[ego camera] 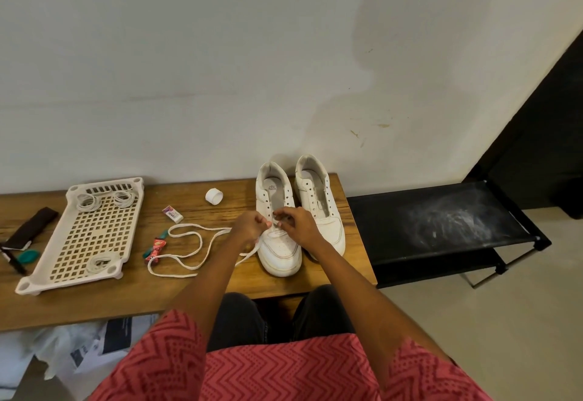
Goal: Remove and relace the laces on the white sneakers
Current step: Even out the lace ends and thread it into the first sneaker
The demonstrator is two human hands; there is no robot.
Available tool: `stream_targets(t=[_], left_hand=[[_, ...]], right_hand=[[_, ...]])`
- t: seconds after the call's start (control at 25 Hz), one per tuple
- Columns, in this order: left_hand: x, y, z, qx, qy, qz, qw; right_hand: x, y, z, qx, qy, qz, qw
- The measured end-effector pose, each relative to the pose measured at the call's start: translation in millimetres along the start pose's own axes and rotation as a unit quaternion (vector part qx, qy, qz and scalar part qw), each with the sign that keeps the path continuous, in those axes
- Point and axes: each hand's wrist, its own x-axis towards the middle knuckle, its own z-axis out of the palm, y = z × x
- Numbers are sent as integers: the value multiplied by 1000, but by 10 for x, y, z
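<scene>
Two white sneakers stand side by side on the wooden table (126, 299), toes toward me. The left sneaker (279, 252) has a white lace (195, 242) at its lowest eyelets, and the lace trails in loose loops over the table to the left. My left hand (249, 227) pinches the lace beside the shoe's lower eyelets. My right hand (296, 225) holds a piece of the lace over the tongue, fingers curled. The right sneaker (321, 208) shows bare eyelets with no lace.
A white perforated tray (82, 233) with three coiled laces lies at the left. A white tape roll (214, 196), an eraser (172, 213), a small wrapped item (156, 249), a teal object (27, 256) and a dark case (30, 227) are scattered around. A black shelf (441, 227) stands right of the table.
</scene>
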Motion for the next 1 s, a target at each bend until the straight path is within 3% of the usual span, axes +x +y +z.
stream_targets(t=[0.2,0.32,0.48,0.72,0.88,1.0], left_hand=[[-18,15,-182,133,-21,112,984],[-31,-72,-141,157,16,141,977],[12,-96,-84,-7,24,44,999],[57,214,-273,8,-115,-136,984],[98,261,-302,-6,-126,-177,976],[87,225,-240,-21,-113,-162,980]], right_hand=[[1,10,-25,29,-10,13,999],[4,26,-41,53,-12,11,998],[6,15,-44,68,-16,24,997],[2,-33,5,48,22,29,998],[87,-131,-16,-32,-35,53,997],[149,-174,-40,-47,-71,94,992]])
